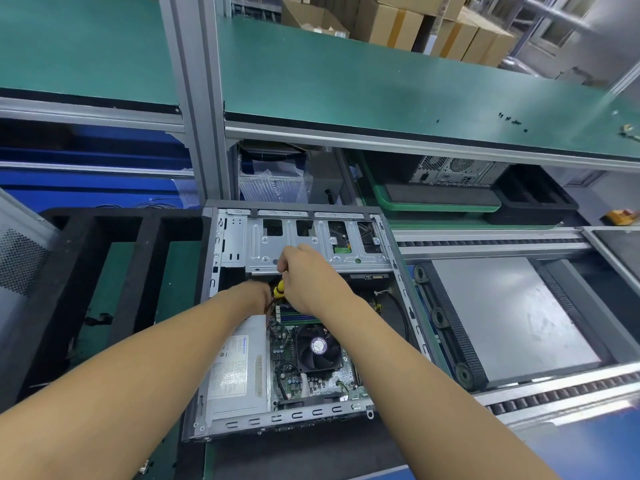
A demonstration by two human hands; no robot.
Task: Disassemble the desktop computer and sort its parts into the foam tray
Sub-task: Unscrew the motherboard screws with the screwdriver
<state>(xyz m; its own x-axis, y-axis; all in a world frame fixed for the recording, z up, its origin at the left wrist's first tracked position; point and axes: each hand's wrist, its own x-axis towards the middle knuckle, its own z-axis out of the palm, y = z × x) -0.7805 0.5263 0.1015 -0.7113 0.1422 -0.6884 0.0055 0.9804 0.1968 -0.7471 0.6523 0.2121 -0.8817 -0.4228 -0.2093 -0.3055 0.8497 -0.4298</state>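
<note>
Head view looks down on both my bare forearms reaching forward into the open computer (298, 415), which lies on its side on the bench, just right of the black foam tray (149, 258). My right hand (311, 282) is knuckles-up at the lower edge of the metal drive cage (263, 251), fingers curled tight and the wrist bent slightly inward, gripping the yellow wires (279, 290) that show just under my thumb. My left hand (260, 296) dips down into the case beside those wires. Only its wrist and the back of the hand show, with the fingers hidden below my right hand, so I cannot tell whether it grips anything. Both hands meet above the black fan (318, 346), and my left forearm crosses the grey power supply (239, 372).
</note>
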